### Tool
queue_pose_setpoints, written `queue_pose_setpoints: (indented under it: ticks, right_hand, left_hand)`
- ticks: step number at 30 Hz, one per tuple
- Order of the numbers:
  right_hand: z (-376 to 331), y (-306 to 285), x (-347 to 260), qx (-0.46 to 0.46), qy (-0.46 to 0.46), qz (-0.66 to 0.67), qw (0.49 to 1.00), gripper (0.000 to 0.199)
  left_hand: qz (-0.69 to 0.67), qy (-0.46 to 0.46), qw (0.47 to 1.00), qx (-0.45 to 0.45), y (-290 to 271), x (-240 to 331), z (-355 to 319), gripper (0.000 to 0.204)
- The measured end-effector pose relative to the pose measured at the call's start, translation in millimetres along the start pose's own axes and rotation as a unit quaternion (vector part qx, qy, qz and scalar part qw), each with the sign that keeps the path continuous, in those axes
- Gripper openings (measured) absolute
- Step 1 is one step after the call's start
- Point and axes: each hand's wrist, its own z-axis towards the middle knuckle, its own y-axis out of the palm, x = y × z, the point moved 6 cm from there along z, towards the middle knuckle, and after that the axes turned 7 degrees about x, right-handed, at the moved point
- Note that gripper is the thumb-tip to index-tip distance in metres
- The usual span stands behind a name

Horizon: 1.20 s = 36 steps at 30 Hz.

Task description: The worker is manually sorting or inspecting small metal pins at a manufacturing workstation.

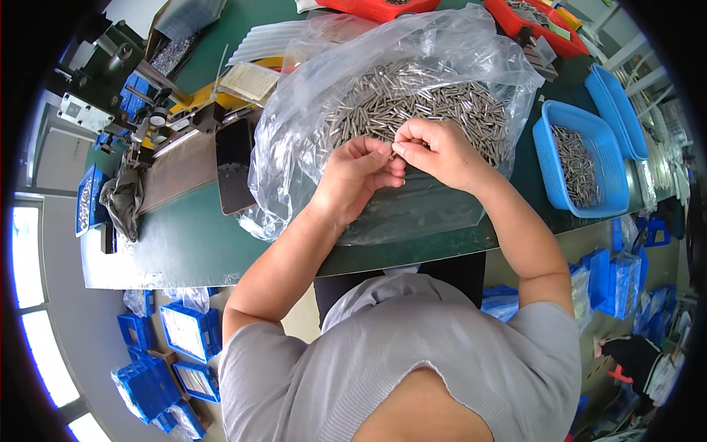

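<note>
My left hand [357, 177] and my right hand [444, 153] meet above the near side of a large clear plastic bag [294, 140]. Inside the open bag lies a wide heap of small grey metal pins [383, 99]. Thumb and forefinger of my right hand are pinched together, touching the fingertips of the left. My left thumb and forefinger are closed too, its other fingers curled loosely. Whatever sits between the fingertips is too small and covered to make out. The bag's near part lies flattened on the green table [191, 250] beneath my wrists.
A blue basket [549, 158] of metal pins stands on the right, beside another blue basket [615, 110]. Red trays [534, 26] line the far edge. At left are a dark phone-like slab [234, 169], a grey cloth [124, 199] and a metal measuring stand [158, 81]. Blue crates [184, 331] sit below.
</note>
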Motion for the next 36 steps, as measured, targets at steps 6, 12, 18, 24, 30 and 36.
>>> queue_pose_setpoints:
  ticks: [6, 12, 18, 24, 30, 36]
  right_hand:
    - [-2.3, -53.3, -19.3, 0.145, -0.069, -0.041, 0.986, 0.009]
    - [-70.6, -181.3, -31.0, 0.374, 0.040, -0.496, 0.783, 0.011]
    - [-84.3, -197.5, 3.8, 0.263, 0.150, -0.587, 0.751, 0.022]
    - [-33.9, -103.0, -19.3, 0.122, -0.043, -0.356, 0.925, 0.020]
    - [-6.4, -31.2, 8.7, -0.019, -0.117, -0.365, 0.924, 0.011]
    - [-5.1, -12.2, -0.2, -0.048, -0.114, -0.379, 0.917, 0.009]
  left_hand:
    - [0.016, 0.014, 1.000, 0.022, -6.5, 5.1, -5.4, 0.009]
    - [0.006, 0.037, 0.999, 0.011, -1.3, 12.1, -4.2, 0.008]
    - [0.015, 0.042, 0.999, 0.026, -3.3, 15.2, -2.4, 0.008]
    - [-0.002, 0.056, 0.998, 0.030, -9.5, 18.9, -2.1, 0.008]
    - [-0.003, 0.053, 0.998, 0.043, -6.1, 18.4, -3.0, 0.008]
    - [0.001, 0.048, 0.998, 0.041, -7.9, 17.7, -2.6, 0.009]
